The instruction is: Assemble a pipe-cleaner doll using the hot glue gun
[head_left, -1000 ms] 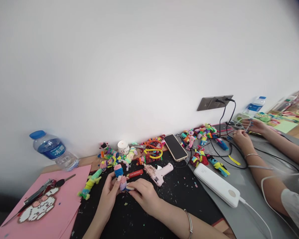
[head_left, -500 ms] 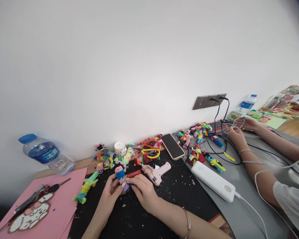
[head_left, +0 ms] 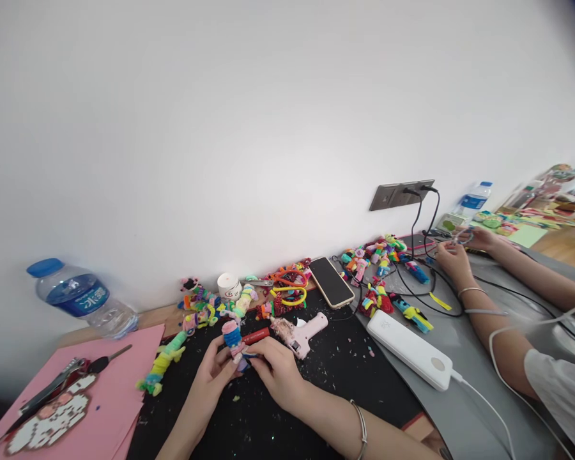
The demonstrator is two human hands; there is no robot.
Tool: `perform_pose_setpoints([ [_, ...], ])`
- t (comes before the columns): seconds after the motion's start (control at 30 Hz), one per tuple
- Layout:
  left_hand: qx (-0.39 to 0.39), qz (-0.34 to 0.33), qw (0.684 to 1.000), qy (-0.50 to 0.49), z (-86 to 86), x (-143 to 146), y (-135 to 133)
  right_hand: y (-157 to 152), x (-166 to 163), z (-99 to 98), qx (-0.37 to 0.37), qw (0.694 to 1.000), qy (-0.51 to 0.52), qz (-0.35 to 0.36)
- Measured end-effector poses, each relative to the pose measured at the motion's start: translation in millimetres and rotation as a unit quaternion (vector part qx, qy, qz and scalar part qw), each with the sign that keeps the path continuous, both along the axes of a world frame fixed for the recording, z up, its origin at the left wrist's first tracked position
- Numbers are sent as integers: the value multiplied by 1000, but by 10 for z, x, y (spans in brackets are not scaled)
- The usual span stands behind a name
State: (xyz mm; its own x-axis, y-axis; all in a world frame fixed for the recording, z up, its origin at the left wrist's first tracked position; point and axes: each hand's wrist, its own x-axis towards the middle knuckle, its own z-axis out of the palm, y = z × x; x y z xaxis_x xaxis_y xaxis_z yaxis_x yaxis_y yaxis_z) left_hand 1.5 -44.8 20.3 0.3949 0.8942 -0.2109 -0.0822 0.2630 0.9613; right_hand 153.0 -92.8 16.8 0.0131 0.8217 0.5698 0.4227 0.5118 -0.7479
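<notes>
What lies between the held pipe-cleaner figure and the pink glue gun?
Head view: one red pen-like stick lies on the black mat between the pipe-cleaner figure and the pink glue gun.

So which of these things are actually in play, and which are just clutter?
In hand: pipe-cleaner figure, gripped by left hand and right hand.
Lying about: pink glue gun, phone, power bank, water bottle, pink paper.

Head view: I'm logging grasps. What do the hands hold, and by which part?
A fuzzy figure, pinched at its lower half between left hand and right hand; its top is free.
</notes>
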Motion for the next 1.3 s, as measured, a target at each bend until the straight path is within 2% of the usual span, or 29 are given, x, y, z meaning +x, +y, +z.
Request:
perform_pose_setpoints([
  [0.2,0,27,1000,10,107,46,-32,4,31,63,-21,999,30,-34],
  [0.4,4,16,1000,11,69,29,-18,23,49,30,-63,995,34,-76],
  [0.73,-8,-4,1000,-8,100,38,-41,24,13,16,-50,998,29,-35],
  [0.97,-23,-32,999,-29,41,21,-16,40,8,12,-75,996,48,-30],
  [1.3,-28,-47,997,-60,23,24,-12,34,-27,-15,-48,997,48,-26],
])
